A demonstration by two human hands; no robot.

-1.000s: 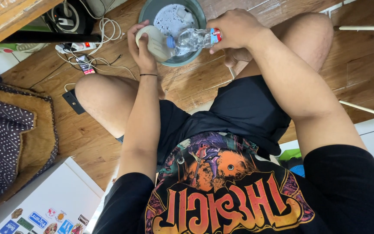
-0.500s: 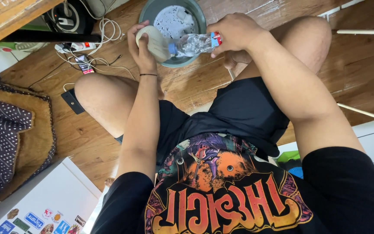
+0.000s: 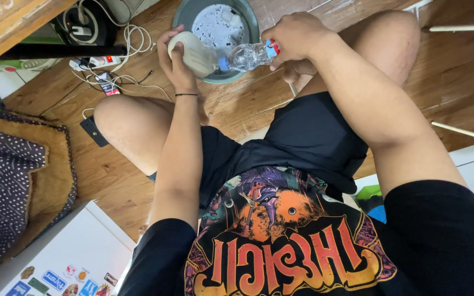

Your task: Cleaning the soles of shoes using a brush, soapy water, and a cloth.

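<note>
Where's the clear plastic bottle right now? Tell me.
In the head view, top centre: the clear plastic bottle lies tilted in the right hand, its mouth against the cream object in the left hand, above the grey basin.

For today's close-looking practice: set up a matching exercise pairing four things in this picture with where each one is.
Things:
1. clear plastic bottle
2. pale rounded object
3. grey basin
4. power strip

Places:
A. on the wooden floor among white cables
B. held in the left hand
C. on the floor beyond the knees
D. tipped sideways in the right hand

Pairs: 1-D, 2-B, 3-C, 4-A
</note>
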